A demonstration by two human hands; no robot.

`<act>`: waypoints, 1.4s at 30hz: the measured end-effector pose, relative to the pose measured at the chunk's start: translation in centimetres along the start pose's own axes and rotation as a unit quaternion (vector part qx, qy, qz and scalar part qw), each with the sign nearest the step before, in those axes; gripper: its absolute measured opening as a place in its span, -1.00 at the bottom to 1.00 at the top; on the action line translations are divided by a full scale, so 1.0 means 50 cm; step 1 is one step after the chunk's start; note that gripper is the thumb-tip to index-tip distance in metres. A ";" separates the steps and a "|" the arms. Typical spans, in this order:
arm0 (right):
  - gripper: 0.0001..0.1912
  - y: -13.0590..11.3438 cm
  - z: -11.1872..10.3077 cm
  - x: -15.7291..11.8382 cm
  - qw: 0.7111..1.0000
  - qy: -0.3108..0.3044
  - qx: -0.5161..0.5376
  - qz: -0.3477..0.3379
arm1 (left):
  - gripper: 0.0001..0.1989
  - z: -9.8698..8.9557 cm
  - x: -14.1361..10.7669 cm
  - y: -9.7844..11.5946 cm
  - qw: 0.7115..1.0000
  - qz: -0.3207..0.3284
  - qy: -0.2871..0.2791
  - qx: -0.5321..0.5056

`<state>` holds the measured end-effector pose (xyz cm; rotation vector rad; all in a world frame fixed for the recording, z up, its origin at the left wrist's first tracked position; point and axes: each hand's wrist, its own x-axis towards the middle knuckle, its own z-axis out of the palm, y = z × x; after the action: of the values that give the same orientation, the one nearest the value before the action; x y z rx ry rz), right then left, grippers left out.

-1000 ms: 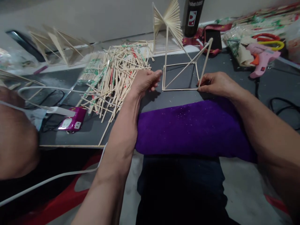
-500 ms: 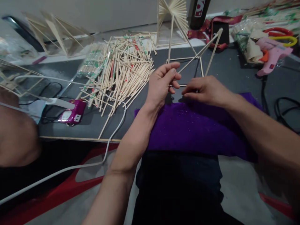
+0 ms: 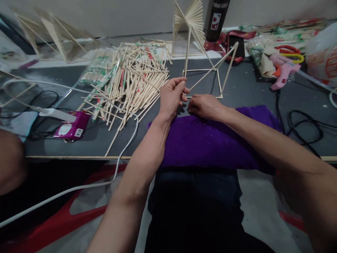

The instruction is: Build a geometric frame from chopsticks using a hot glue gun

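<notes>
In the head view, a frame of glued wooden chopsticks (image 3: 202, 79) stands on the dark table, with slanting sticks meeting at a raised tip on the right. My left hand (image 3: 171, 96) is at its near left corner, thumb and fingers pinched where the sticks meet; the fingers cover that corner. Just right of it, my right hand (image 3: 204, 105) rests low by the front base stick, fingers curled together. Whatever lies between its fingertips is hidden. A purple cloth (image 3: 210, 140) lies beneath my wrists, specked with small bits.
Left is a pile of loose chopsticks (image 3: 142, 77). A finished fan-like stick model (image 3: 193, 17) and a dark bottle (image 3: 217, 19) stand behind. Right are a pink glue gun (image 3: 285, 70) and black cable (image 3: 304, 126). A magenta power adapter (image 3: 75, 124) and another person's arm (image 3: 10, 161) are left.
My right hand has moved left, closer to my left hand, uncovering the frame's near right corner. My left hand stays at the near left corner. The view has shifted slightly right.
</notes>
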<state>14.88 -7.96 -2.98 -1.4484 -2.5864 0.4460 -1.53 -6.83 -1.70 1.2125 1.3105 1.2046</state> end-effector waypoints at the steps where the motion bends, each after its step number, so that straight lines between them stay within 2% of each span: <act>1: -0.83 0.000 0.000 -0.003 1.000 -0.001 -0.007 0.012 | -0.85 0.000 -0.002 0.003 1.000 0.000 0.000 -0.009; 3: -0.84 0.004 -0.004 -0.016 0.999 0.025 0.005 0.024 | -0.79 -0.001 -0.005 0.008 1.000 0.002 -0.001 -0.020; 5: -0.87 0.012 -0.015 -0.034 0.993 0.096 0.062 0.028 | -0.78 -0.003 -0.008 0.012 1.000 0.005 -0.015 -0.016; 7: -0.89 0.018 -0.030 -0.054 0.970 0.175 0.161 0.046 | -0.86 -0.005 -0.014 0.016 0.999 0.000 -0.052 -0.006; 9: -0.84 0.019 -0.044 -0.068 0.933 0.214 0.281 0.066 | -0.91 -0.006 -0.021 0.017 0.994 -0.012 -0.106 -0.004; 12: -0.62 0.013 -0.053 -0.073 0.878 0.194 0.435 0.037 | -0.73 -0.007 -0.031 0.018 0.984 -0.029 -0.173 -0.019; 16: -0.43 0.012 -0.045 -0.064 0.837 0.143 0.527 -0.046 | -0.57 -0.007 -0.035 0.023 0.979 -0.040 -0.193 -0.043; 20: -0.41 0.016 -0.040 -0.059 0.830 0.131 0.537 -0.073 | -0.45 -0.009 -0.035 0.032 0.974 -0.052 -0.214 -0.057; 26: -0.44 0.016 -0.034 -0.056 0.831 0.147 0.530 -0.077 | -0.53 -0.010 -0.034 0.031 0.975 -0.064 -0.205 -0.049; 34: -0.40 0.003 -0.005 -0.040 0.790 0.176 0.588 -0.019 | -0.52 0.011 -0.037 0.016 0.979 -0.039 -0.183 -0.077; 38: -0.40 0.006 -0.014 -0.035 0.801 0.173 0.573 0.000 | -0.59 0.023 -0.041 0.020 0.977 -0.044 -0.184 -0.094; 42: -0.49 0.017 -0.020 -0.033 0.833 0.176 0.524 -0.022 | -0.64 0.022 -0.039 0.017 0.976 -0.030 -0.189 -0.105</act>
<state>16.68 -8.76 -2.28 -0.9108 -1.5630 1.1980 -0.24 -8.71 -0.87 1.1703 0.9077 0.9804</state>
